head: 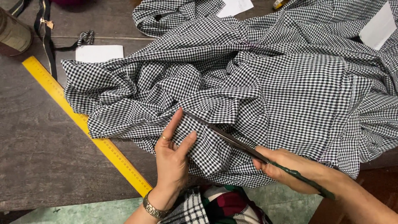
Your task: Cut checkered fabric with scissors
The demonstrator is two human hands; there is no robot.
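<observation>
Checked fabric [257, 87], one large piece in a small black-and-white gingham, lies heaped in soft folds above and between both hands, spreading far up and to the right of them; its lower edge hangs over the table edge just in front of the wrists. One pair of scissors [232, 140] is at work in it; the long dark blades are slightly parted and slant up-left from the right hand toward the left fingertips, their tip lying on the cloth close beside the left index finger. The right hand [286, 168] is curled shut around the dark green handles, which stick out past the wrist to the lower right. The left hand [172, 155] lies flat on the fabric, fingers stretched and a little spread, pressing a fold down; it pinches nothing; it wears one ring and one metal wristwatch [154, 209].

One yellow ruler [83, 120], long, flat and stiff, runs diagonally to the left of the left hand, its near end just beside that wrist, the cloth's corner overlapping its middle. The table [37, 157] under all of it is dark, worn wood. Three white paper pieces [99, 53] lie well above the hands, one left, one at top centre, one at the far right; one black zipper [46, 37] and one dull olive cylinder [13, 35] sit far up-left of the left hand.
</observation>
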